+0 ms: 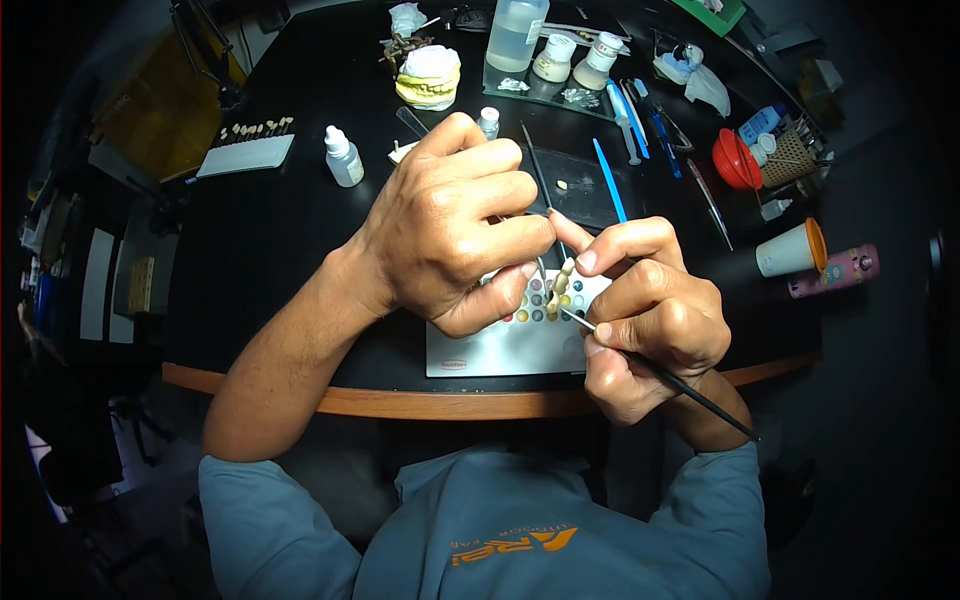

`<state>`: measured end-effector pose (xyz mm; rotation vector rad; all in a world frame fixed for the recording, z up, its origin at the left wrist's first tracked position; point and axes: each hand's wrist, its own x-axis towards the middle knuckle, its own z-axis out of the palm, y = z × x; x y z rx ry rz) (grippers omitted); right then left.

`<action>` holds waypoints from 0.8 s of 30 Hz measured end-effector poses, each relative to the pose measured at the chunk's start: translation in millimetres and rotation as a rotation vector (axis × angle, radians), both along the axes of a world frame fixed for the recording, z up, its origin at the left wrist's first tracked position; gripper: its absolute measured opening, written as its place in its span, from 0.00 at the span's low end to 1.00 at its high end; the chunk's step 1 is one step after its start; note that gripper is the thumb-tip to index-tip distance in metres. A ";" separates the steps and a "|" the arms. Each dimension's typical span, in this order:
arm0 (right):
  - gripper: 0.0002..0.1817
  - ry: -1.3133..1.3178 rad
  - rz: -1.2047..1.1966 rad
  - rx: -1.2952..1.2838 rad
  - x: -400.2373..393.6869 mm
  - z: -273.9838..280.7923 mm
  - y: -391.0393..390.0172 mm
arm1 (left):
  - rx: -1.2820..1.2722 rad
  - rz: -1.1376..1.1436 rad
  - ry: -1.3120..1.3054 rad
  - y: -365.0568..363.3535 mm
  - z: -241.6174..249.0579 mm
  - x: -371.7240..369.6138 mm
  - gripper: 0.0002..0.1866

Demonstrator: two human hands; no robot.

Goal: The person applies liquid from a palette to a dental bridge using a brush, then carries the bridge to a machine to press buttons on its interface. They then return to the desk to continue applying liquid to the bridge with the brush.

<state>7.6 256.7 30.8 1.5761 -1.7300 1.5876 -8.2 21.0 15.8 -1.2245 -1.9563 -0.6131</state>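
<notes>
Both hands are raised over a white palette (500,355) dotted with coloured spots. My right hand (655,320) grips a thin dark-handled brush (690,392), whose tip points up and left. Close to that tip is a small beige tooth-like piece (558,290), between the two hands. My left hand (455,225) is curled with its fingers bent, and a thin metal tool (542,268) shows by its fingertips. Whether the beige piece is fixed to that tool is too small to tell.
A dropper bottle (344,160) and a holder with small teeth (245,155) stand left. Jars (554,58) sit at the back on a glass slab. Blue-handled tools, a red bowl (737,160) and a cup (786,250) are on the right.
</notes>
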 end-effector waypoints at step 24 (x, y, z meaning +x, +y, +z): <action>0.08 0.056 -0.072 -0.028 -3.8 -0.9 1.5 | 0.184 -0.120 -0.222 8.2 -15.5 -1.9 0.20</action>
